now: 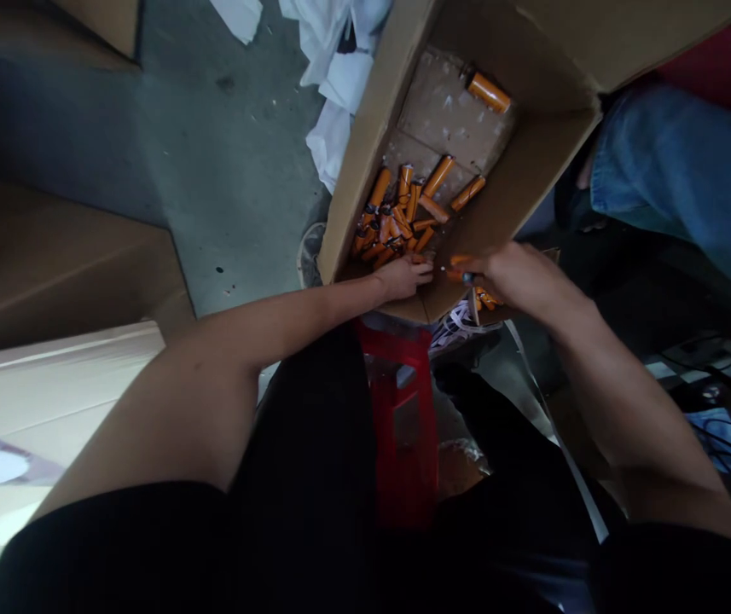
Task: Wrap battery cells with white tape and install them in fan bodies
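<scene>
Two reaches, one carton (365,128): left hand (407,277) low inside, right hand (509,266) over the edge

From the lower left of the frame, the left arm bends at the elbow and runs almost level across the carton's lower left corner. Its fingers point right at the bottom of a heap of orange cylinders (403,213); whether they grip one, I cannot tell. The right arm slants up from the lower right, wrist bent, fingers aimed left and clamped on at least one orange cylinder (458,275) above the lower right edge.

The carton's walls slope toward the top of the frame, and its cardboard bottom shows between the heap and a lone cylinder (490,92) farther up. A denim-clad leg (678,188) borders the right wall, white sheeting (339,102) the left. Below the right hand sits a small box of cylinders (485,300); a red stool (429,409) stands below the carton.
</scene>
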The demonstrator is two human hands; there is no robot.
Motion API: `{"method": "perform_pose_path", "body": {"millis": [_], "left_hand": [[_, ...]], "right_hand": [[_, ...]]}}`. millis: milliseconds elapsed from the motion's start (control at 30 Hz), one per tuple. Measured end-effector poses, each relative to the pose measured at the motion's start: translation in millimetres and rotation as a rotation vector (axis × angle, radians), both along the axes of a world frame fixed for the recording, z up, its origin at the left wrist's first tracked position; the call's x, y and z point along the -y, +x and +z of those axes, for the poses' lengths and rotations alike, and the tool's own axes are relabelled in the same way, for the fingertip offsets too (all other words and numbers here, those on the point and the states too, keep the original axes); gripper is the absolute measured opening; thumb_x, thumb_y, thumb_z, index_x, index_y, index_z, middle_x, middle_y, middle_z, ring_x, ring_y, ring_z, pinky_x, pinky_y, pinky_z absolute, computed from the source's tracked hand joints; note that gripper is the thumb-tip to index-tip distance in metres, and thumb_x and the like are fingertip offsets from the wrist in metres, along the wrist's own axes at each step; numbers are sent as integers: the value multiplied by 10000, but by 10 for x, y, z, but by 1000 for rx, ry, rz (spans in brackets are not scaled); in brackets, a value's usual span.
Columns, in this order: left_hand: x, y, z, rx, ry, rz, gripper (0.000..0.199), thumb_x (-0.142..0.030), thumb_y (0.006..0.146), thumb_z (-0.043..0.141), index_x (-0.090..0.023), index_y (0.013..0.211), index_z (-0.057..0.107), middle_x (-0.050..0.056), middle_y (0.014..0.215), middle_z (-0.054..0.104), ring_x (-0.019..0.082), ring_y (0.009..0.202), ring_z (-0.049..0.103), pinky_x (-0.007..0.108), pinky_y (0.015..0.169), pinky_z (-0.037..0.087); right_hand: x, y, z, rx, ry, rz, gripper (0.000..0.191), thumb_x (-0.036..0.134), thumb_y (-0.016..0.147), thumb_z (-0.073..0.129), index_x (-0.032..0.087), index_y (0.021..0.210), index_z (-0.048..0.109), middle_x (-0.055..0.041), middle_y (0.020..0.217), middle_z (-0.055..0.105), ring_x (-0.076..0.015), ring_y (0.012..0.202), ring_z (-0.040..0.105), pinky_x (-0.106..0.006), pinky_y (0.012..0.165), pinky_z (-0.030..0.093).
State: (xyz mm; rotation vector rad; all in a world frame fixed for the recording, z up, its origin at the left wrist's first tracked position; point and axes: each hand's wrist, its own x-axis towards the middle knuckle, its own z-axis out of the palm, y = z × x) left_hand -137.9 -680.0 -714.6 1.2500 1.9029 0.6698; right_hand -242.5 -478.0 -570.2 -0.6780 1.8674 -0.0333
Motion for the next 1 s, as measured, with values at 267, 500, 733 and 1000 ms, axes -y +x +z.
{"method": "perform_pose_path", "body": {"millis": [267, 500, 733, 1000], "left_hand": [[187, -76, 743, 28, 283, 68, 612, -25, 891, 475, -413, 1270, 758, -83, 1578, 560, 220, 1606, 322, 544, 1358, 271], [425, -132, 827, -82, 359, 223, 355, -146, 1007, 554, -294, 1266, 747, 67, 1397, 703, 245, 1407, 579, 468, 1207, 458], [-306, 114, 37, -97, -94, 199, 422, -341, 896, 758, -195, 1292, 744, 160, 1431, 661, 415, 1418, 510, 639, 1250, 291], [-365, 312, -300, -81, -226, 332, 381, -96, 901, 593, -312, 1111, 828, 133, 1518, 605, 482, 1450, 413, 868, 1084, 286]], "right_hand": [[-650, 736, 190, -151, -118, -508, 407, 349, 1084, 421, 341, 1361, 719, -16, 1440, 693, -197, 1326, 661, -392, 1122, 554], [-1240, 950, 244, -144, -69, -723, 373, 416, 983, 548, 345, 1285, 756, -44, 1345, 745, -283, 1239, 716, -484, 1078, 587], [-1477, 1140, 0, -122, 273, -429, 615, 346, 968, 540, 230, 1572, 521, -170, 1623, 505, -350, 1324, 660, -497, 1013, 600], [-185, 418, 259, -405, 100, -253, 544, 336, 1087, 274, 231, 1534, 567, -160, 1449, 648, -355, 1304, 611, -509, 1084, 508]]}}
